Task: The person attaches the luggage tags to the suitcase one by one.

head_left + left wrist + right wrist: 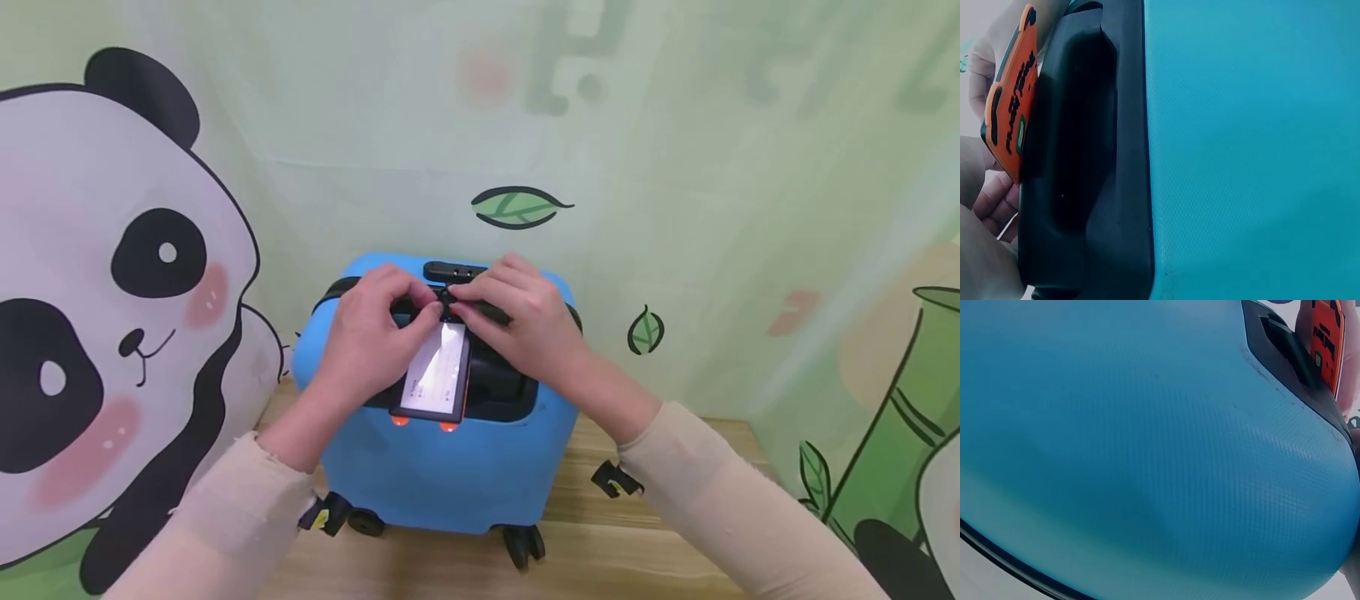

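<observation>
A blue suitcase (442, 475) stands upright, its top with a black handle (502, 383) towards me. Over that handle lies a luggage tag (435, 375), its white card face up in the head view. The tag's orange back (1013, 94) with black lettering shows in the left wrist view, and again as an orange edge-on tag (1327, 344) in the right wrist view. Thumb and forefinger of my left hand (371, 329) pinch the black strap (447, 300) at the tag's top end. From the other side, my right hand (525, 312) pinches the same strap, fingertips close together.
Behind the strap, a black combination lock (450, 272) sits on the suitcase top. Black wheels (517, 546) rest on a wood-grain surface (622, 558). A green backdrop (675, 167) with a printed panda (97, 275) on the left rises close behind.
</observation>
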The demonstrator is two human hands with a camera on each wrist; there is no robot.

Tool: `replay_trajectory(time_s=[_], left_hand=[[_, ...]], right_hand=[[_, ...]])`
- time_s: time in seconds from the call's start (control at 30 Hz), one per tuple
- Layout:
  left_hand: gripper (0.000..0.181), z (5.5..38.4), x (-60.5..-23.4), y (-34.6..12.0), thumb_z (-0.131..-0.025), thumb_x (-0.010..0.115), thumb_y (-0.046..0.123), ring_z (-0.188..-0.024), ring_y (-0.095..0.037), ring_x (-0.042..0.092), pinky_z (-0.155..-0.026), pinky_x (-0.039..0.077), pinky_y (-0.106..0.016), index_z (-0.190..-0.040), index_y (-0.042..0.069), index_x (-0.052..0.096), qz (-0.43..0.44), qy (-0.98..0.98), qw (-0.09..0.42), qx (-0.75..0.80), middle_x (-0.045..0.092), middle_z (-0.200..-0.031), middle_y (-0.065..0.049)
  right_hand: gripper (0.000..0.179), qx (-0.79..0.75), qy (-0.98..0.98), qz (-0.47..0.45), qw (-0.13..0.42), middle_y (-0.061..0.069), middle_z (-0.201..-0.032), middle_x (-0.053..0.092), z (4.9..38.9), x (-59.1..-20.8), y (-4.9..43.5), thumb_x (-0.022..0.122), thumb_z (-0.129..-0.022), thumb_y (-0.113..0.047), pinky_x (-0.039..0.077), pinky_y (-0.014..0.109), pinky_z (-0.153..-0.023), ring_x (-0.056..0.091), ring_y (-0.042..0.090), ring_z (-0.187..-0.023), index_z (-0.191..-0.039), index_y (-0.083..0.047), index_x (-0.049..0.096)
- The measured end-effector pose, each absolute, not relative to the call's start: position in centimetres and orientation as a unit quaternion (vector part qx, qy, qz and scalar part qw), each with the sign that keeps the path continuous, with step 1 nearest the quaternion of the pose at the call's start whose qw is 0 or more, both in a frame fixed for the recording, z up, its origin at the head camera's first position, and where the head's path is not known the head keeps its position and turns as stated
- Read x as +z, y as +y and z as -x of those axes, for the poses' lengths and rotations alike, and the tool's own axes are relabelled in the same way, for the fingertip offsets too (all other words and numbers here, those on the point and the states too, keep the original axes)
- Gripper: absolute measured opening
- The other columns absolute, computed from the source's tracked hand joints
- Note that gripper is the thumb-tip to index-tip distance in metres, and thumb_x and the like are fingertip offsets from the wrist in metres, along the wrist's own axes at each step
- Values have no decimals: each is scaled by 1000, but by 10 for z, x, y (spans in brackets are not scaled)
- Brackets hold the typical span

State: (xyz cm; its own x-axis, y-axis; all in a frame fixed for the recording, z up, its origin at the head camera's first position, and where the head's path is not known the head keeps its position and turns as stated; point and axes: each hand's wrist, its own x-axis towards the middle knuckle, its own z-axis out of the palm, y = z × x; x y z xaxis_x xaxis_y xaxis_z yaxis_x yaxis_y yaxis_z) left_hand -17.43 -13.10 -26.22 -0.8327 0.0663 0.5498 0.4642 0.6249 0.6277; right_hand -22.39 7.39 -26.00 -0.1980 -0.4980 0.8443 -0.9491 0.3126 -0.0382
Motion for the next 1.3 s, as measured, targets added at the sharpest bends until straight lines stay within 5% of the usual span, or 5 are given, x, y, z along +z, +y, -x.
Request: replay_trajectory(time_s=[1.3], left_hand=[[10, 173, -263, -131, -101, 73, 11, -111, -31, 59, -95, 51, -50, -104, 3, 77, 150, -870, 242, -402, 72, -108, -13]], right_hand=[[19, 264, -716, -530, 369, 9, -96, 79, 222, -261, 75, 87, -86, 1, 59, 34, -75, 64, 26, -88, -104, -2, 81]])
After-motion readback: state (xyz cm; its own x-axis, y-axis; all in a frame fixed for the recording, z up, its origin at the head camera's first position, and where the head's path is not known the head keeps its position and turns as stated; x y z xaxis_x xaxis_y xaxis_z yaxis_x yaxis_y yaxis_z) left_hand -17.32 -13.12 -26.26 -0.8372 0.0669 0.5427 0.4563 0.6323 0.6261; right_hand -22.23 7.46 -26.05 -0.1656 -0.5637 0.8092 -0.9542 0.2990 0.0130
